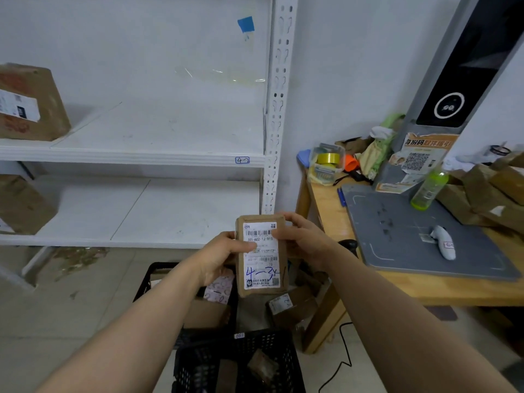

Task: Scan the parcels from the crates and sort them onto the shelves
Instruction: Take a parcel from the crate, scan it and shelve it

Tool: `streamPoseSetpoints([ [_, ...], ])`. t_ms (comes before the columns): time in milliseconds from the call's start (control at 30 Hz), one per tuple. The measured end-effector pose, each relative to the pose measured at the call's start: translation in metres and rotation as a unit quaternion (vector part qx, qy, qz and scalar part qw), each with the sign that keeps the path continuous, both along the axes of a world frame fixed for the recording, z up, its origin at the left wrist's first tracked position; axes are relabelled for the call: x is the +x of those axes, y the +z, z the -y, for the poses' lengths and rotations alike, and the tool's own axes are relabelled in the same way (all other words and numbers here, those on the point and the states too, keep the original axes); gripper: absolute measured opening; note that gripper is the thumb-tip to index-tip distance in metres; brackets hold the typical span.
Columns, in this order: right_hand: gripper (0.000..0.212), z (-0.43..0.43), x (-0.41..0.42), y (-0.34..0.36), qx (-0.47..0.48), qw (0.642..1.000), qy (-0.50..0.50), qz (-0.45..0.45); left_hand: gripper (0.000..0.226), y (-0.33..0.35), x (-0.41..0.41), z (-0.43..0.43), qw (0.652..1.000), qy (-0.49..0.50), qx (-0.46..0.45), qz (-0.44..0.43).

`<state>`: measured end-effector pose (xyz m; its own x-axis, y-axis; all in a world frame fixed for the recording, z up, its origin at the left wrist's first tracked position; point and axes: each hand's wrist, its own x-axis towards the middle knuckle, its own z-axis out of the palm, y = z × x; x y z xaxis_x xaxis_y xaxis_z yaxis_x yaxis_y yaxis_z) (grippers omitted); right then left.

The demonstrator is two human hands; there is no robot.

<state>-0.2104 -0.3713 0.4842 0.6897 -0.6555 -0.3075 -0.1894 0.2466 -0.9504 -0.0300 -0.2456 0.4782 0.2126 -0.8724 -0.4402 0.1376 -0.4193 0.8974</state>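
Brown parcel with "501-602-12-815" label

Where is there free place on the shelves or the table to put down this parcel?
The upper shelf is bare from its brown box to the white post; the lower shelf likewise, right of the lower box. The grey mat is free left of the white scanner. The table's back corner and right side are crowded.

Parcel depot: numbered shelves, crates, scanning station.
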Motion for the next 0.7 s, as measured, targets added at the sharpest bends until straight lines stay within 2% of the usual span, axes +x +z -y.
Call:
streamPoseSetpoints([
  [133, 0.047, 0.007, -0.016, -0.011, 0.023, 1.000, -0.015, -0.007, 0.039, -0.017, -0.014, 0.015, 0.999, 0.005, 0.024, 0.021],
  [300, 0.039, 0.021, -0.037, -0.034, 0.033, 0.996, -0.073, -0.034, 0.034, -0.040, -0.033, 0.031, 0.998, 0.011, 0.064, 0.002],
  [367, 0.036, 0.033, -0.048, -0.048, 0.007, 0.986, -0.131, -0.102, 0.035, -0.048, -0.041, 0.036, 0.996, 0.026, 0.084, -0.015],
  [467, 0.031, 0.060, -0.070, -0.071, -0.040, 0.953, -0.195, -0.230, 0.032, -0.063, -0.051, 0.047, 0.993, 0.061, 0.100, -0.012],
  [600, 0.035, 0.086, -0.103, -0.092, -0.106, 0.913, -0.173, -0.353, 0.030, -0.079, -0.062, 0.060, 0.988, 0.102, 0.113, -0.025],
  [700, 0.040, 0.101, -0.117, -0.107, -0.112, 0.898, -0.187, -0.383, 0.037, -0.092, -0.068, 0.069, 0.985, 0.107, 0.133, -0.035],
])
